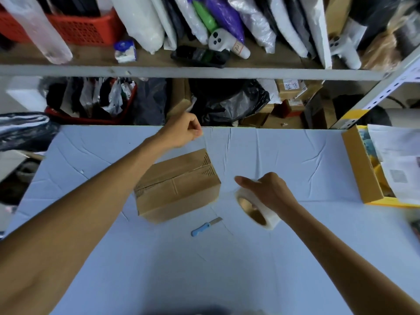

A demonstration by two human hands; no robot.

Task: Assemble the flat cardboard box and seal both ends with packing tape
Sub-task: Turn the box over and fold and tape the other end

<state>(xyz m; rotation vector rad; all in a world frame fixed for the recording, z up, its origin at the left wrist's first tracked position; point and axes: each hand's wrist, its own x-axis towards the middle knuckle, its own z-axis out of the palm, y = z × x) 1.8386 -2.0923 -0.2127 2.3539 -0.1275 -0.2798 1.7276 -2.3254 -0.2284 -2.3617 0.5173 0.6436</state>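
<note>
Left hand (pixel 181 130): raised, pinches tape strip (pixel 216 160).
Right hand (pixel 268 192): grips tape roll (pixel 256 212).
Risk: strip may twist, self-stick before reaching box (pixel 177 185).

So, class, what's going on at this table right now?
A person is taping a brown cardboard box, which sits assembled on the pale blue table. The right hand grips a roll of clear packing tape; the left hand pinches the pulled-out tape end beyond the box. A blue-handled knife lies nearby.
</note>
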